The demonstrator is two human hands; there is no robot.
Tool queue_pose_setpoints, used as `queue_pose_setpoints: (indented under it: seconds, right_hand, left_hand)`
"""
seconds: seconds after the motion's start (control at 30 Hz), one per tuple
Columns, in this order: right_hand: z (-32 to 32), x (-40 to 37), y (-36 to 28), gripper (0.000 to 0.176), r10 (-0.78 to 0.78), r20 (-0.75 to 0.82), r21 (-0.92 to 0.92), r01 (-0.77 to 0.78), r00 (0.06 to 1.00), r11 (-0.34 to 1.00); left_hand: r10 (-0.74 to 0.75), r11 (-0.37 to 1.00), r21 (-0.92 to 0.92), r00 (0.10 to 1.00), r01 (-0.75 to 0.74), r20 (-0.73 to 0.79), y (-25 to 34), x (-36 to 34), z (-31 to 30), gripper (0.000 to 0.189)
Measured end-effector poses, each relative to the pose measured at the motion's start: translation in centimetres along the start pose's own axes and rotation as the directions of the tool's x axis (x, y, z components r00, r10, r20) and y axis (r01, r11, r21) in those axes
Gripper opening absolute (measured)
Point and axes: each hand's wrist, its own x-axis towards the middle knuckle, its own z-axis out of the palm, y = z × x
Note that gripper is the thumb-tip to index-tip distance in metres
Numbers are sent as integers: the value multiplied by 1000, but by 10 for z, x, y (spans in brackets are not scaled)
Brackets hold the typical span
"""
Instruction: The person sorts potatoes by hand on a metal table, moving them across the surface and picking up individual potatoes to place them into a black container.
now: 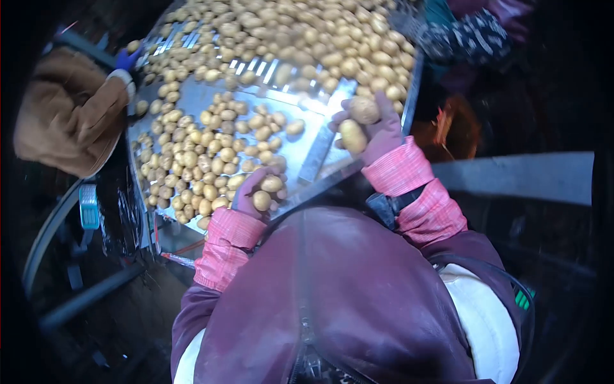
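Head view: the left hand (248, 194) curls around two potatoes (261, 200), nearest the loose heap (192, 160) just ahead; the right hand (384, 137) cups two more.

No lettering, label, brand, number or sign is found legible; none is borne by the metal sorting table (192, 97), the potatoes (192, 157), the pink sleeves (400, 173) or the maroon jacket (345, 288).
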Motion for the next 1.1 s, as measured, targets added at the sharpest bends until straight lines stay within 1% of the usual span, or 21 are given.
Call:
queue_pose_setpoints:
  seconds: [0.07,0.1,0.13,0.17,0.2,0.23,0.27,0.33,0.37,0.4,0.47,0.57,0.63,0.67,0.73,0.77,0.87,0.9,0.97,1.07,1.1]
  right_hand:
    - [-28,-27,-21,71,-140,-48,-74,136,989,988]
    - [-53,-38,-27,69,-143,-149,-77,133,979,988]
    - [-78,-47,-30,68,-144,-242,-77,128,960,989]
    - [-96,-56,-34,65,-101,-384,-60,84,918,995]
    - [-116,-64,-35,66,-52,-474,-21,48,879,999]
    - [-131,-69,-30,64,-44,-579,-15,43,814,999]
    - [-143,-73,-21,63,-33,-672,-8,37,740,999]
    - [-167,-69,10,61,3,-686,40,33,728,999]
    - [-184,-65,30,60,18,-692,62,34,722,997]
    - [-221,-54,59,52,59,-539,184,49,840,982]
    - [-211,-45,99,43,-116,-645,115,245,756,963]
    - [-209,-49,84,40,101,-536,350,112,838,930]
    - [-192,-61,63,42,12,-509,255,138,861,957]
    - [-184,-68,53,43,-32,-493,204,151,869,967]
    - [-169,-77,35,45,-30,-455,265,167,890,950]
    - [-164,-81,29,46,-30,-436,295,174,900,940]
    - [-151,-85,27,48,-130,-398,192,221,908,956]
    - [-151,-85,25,48,-106,-356,255,206,929,945]
    - [-154,-87,22,47,-63,-263,377,163,963,912]
    - [-161,-84,26,54,-141,-182,177,173,973,969]
    - [-167,-84,26,60,-134,-141,134,153,981,979]
  left_hand:
    - [-48,989,-137,999,50,22,-4,5,-2,34]
    - [-81,985,-147,996,85,33,-2,5,-1,31]
    - [-92,989,-110,995,95,28,-1,5,0,32]
    - [-99,992,-72,995,101,23,1,3,0,32]
    - [-103,994,-33,995,103,18,2,4,1,32]
    - [-90,994,-66,996,90,7,-2,6,1,31]
    - [-92,991,-96,995,95,34,-5,9,0,32]
    - [-88,983,-155,992,100,86,-7,12,-4,32]
    - [-83,986,-141,993,94,84,-5,11,-3,32]
    - [-77,990,-115,994,85,73,-6,11,-2,32]
    - [-61,996,-67,997,64,48,-7,12,-4,32]
    - [-75,985,-150,994,86,79,-8,13,-5,31]
    - [-102,978,-171,986,124,131,-3,11,-3,27]
    - [-74,985,-146,989,93,128,-4,10,-3,26]
    - [-15,995,-99,992,27,123,-10,11,-8,24]
    - [-13,996,-81,986,26,165,-8,13,-9,24]
    - [-23,1000,4,992,23,127,-6,11,-9,24]
    - [-2,1000,3,988,1,153,-7,11,-9,25]
    - [-66,994,-75,982,81,177,-4,11,-9,27]
    - [-133,974,-150,966,168,221,-2,15,-14,28]
    - [-150,967,-168,961,192,234,-4,18,-20,28]
